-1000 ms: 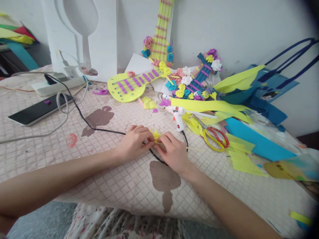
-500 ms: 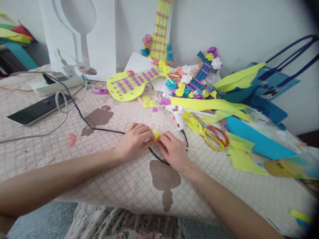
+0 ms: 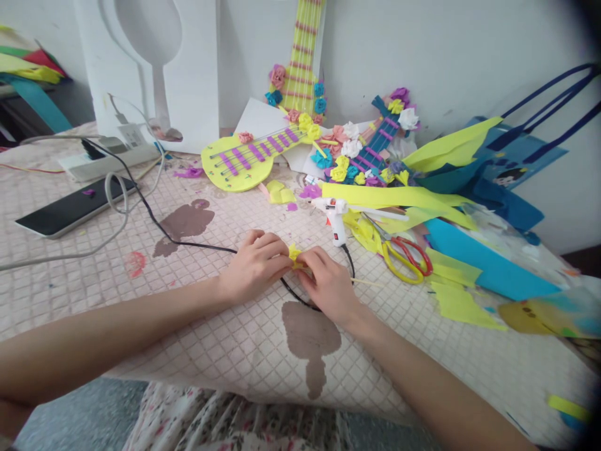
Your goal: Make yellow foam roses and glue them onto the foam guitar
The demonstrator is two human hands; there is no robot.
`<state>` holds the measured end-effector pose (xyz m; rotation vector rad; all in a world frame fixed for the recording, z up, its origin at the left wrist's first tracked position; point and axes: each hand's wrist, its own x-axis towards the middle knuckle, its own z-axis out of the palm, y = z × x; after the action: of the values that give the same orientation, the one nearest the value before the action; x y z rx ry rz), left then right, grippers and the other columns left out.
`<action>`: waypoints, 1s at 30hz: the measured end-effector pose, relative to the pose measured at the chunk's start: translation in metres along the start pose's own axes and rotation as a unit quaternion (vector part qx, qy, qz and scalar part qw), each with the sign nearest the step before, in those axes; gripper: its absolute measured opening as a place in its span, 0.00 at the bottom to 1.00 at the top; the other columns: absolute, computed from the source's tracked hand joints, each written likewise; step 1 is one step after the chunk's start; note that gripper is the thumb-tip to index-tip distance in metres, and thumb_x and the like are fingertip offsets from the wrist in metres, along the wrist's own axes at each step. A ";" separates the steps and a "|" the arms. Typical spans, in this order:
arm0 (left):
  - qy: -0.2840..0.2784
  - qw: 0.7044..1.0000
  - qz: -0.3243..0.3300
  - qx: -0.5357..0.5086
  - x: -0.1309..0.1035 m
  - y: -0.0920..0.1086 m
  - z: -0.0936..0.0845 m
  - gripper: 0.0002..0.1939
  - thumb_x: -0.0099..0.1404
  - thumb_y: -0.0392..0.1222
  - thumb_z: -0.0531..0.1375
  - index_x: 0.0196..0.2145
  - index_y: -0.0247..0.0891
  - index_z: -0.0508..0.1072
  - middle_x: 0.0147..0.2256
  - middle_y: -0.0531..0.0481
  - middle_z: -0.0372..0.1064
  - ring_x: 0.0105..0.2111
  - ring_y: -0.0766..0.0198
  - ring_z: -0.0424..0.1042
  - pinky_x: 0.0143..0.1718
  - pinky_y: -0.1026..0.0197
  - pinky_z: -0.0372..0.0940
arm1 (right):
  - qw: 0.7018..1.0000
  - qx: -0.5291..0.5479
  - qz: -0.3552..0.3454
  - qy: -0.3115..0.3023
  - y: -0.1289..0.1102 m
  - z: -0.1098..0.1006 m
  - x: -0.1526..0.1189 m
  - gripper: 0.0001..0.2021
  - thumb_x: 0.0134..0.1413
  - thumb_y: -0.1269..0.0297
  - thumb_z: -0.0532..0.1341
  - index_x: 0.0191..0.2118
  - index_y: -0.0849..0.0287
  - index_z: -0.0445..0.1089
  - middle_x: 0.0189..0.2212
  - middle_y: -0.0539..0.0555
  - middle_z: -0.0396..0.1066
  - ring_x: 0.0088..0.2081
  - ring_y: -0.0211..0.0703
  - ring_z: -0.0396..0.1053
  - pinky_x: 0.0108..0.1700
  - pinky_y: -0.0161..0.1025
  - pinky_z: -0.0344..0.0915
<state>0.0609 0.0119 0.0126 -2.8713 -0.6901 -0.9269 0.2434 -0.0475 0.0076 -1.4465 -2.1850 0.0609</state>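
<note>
A small yellow paper flower point(image 3: 294, 253) is pinched between my two hands above the table. My left hand point(image 3: 256, 266) holds its left side with the fingertips. Closed on its right side is my right hand point(image 3: 331, 285), and a thin pale stick point(image 3: 369, 283) pokes out to the right from under that hand. The fingers cover the flower's lower part. Just beyond my right hand lies a white glue gun point(image 3: 336, 222), its black cord point(image 3: 206, 247) passing beneath both hands.
Scissors point(image 3: 406, 258) with red and yellow handles lie right of the glue gun, among yellow and blue paper point(image 3: 483, 260). Paper guitars with flowers point(image 3: 253, 160) stand at the back. A power strip point(image 3: 106, 160) and a black phone-like slab point(image 3: 75, 207) are at left.
The fingers have shifted slightly around the yellow flower, and a little more of it shows. Both arms stay in nearly the same place.
</note>
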 end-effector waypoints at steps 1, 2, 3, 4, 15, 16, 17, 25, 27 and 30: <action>-0.004 1.000 -0.003 -0.001 0.000 0.001 0.000 0.07 0.67 0.38 0.54 0.32 0.39 0.71 0.33 0.51 0.70 0.38 0.63 0.64 0.43 0.56 0.54 | 1.000 -0.005 -0.003 0.000 0.000 0.000 0.000 0.05 0.59 0.68 0.53 0.39 0.57 0.64 0.36 0.52 0.66 0.37 0.39 0.67 0.32 0.35 0.60; -0.008 1.000 -0.005 -0.002 0.001 0.001 -0.001 0.07 0.67 0.38 0.54 0.33 0.39 0.71 0.33 0.51 0.70 0.38 0.63 0.64 0.43 0.56 0.54 | 1.000 -0.013 -0.006 -0.002 0.000 -0.001 0.000 0.05 0.59 0.68 0.53 0.39 0.57 0.64 0.36 0.52 0.66 0.37 0.39 0.66 0.31 0.35 0.60; -0.012 1.000 -0.007 -0.004 0.001 0.002 -0.001 0.08 0.67 0.38 0.54 0.33 0.39 0.71 0.33 0.51 0.70 0.38 0.63 0.64 0.43 0.56 0.54 | 1.000 -0.021 -0.010 -0.005 -0.001 -0.001 0.000 0.05 0.60 0.67 0.52 0.38 0.57 0.65 0.36 0.52 0.66 0.36 0.39 0.66 0.31 0.35 0.60; -0.015 1.000 -0.010 -0.006 0.001 0.002 -0.002 0.08 0.67 0.38 0.53 0.33 0.39 0.71 0.33 0.51 0.70 0.38 0.63 0.64 0.43 0.56 0.54 | 0.999 -0.028 -0.014 -0.008 -0.001 -0.001 0.000 0.06 0.60 0.67 0.52 0.38 0.57 0.65 0.36 0.52 0.66 0.36 0.39 0.66 0.31 0.35 0.60; -0.018 1.000 -0.024 -0.005 0.001 0.004 0.000 0.05 0.65 0.39 0.56 0.32 0.39 0.70 0.33 0.51 0.69 0.39 0.61 0.64 0.43 0.55 0.54 | 0.998 -0.055 -0.020 -0.031 -0.003 -0.003 0.001 0.08 0.62 0.67 0.49 0.37 0.58 0.65 0.34 0.53 0.65 0.34 0.39 0.64 0.30 0.35 0.57; -0.019 1.000 -0.023 -0.002 0.001 0.004 0.000 0.05 0.66 0.39 0.56 0.32 0.39 0.70 0.33 0.51 0.69 0.39 0.61 0.64 0.43 0.55 0.54 | 0.998 -0.054 -0.020 -0.030 -0.003 -0.003 0.000 0.08 0.62 0.67 0.49 0.37 0.58 0.65 0.34 0.53 0.65 0.34 0.39 0.64 0.30 0.35 0.58; -0.022 0.999 -0.023 -0.001 0.001 0.004 0.000 0.06 0.66 0.38 0.55 0.32 0.38 0.70 0.33 0.51 0.69 0.39 0.62 0.64 0.43 0.55 0.53 | 0.998 -0.051 -0.018 -0.027 -0.003 -0.002 0.000 0.08 0.62 0.67 0.50 0.37 0.58 0.65 0.34 0.53 0.65 0.34 0.39 0.64 0.31 0.35 0.58; -0.029 0.999 -0.020 0.024 0.001 0.006 -0.002 0.08 0.67 0.37 0.53 0.32 0.37 0.70 0.33 0.50 0.69 0.39 0.61 0.65 0.44 0.53 0.53 | 0.998 -0.057 -0.022 0.002 -0.001 0.001 0.000 0.06 0.61 0.67 0.51 0.34 0.58 0.64 0.33 0.52 0.65 0.33 0.38 0.64 0.30 0.34 0.56; -0.025 0.999 -0.018 0.030 0.001 0.007 -0.002 0.08 0.67 0.37 0.53 0.32 0.37 0.70 0.33 0.50 0.69 0.39 0.61 0.65 0.44 0.53 0.53 | 0.997 -0.077 -0.031 0.000 -0.001 0.000 0.000 0.08 0.62 0.67 0.50 0.33 0.58 0.64 0.32 0.52 0.65 0.33 0.38 0.64 0.29 0.34 0.56; -0.022 0.999 -0.023 0.025 0.001 0.007 -0.002 0.07 0.66 0.37 0.54 0.32 0.38 0.70 0.33 0.51 0.69 0.39 0.60 0.65 0.43 0.53 0.53 | 0.995 -0.086 -0.038 -0.010 -0.002 -0.001 0.000 0.08 0.62 0.67 0.50 0.35 0.58 0.65 0.33 0.52 0.65 0.33 0.38 0.64 0.29 0.34 0.56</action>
<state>0.0640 0.0060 0.0154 -2.8510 -0.7740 -0.8416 0.2417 -0.0484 0.0093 -1.4575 -2.3069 -0.1442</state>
